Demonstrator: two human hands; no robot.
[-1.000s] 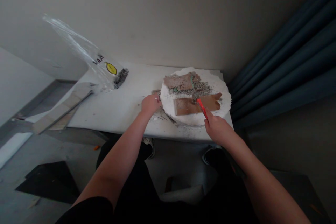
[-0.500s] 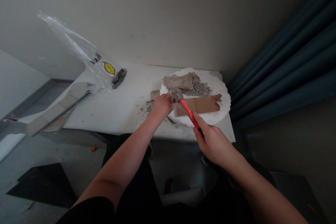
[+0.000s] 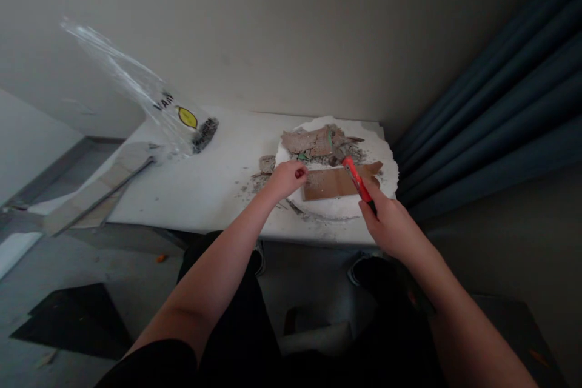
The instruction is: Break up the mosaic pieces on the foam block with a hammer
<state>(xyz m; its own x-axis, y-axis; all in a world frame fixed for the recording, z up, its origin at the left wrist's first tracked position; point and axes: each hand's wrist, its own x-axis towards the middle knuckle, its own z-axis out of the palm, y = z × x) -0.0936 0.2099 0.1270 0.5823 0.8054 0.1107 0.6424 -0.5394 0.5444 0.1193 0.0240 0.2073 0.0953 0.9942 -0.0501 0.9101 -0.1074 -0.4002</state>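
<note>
My right hand (image 3: 390, 218) is wrapped round the red and black handle of a hammer (image 3: 357, 179). The hammer's head is down at the grey rubble (image 3: 354, 151) on a round white slab (image 3: 387, 163) with ragged edges. My left hand (image 3: 288, 179) is closed, fingers curled, at the slab's left side; what it holds, if anything, is hidden. Just beyond it lies a broken, crumbly brownish chunk (image 3: 307, 141) with green bits. A flat strip of brown cardboard (image 3: 330, 185) lies on the slab between my hands.
The white table (image 3: 218, 194) stands against a wall. A clear plastic bag (image 3: 150, 97) with a yellow print is at its left, near a thin dark bar (image 3: 107, 194) on a flat board. Dark curtains (image 3: 500, 97) hang at the right. A black panel (image 3: 77, 321) is on the floor.
The hammer has moved right and away from my left hand, its head now among the rubble. Dark shards now show in the rubble. My left hand has shifted slightly right.
</note>
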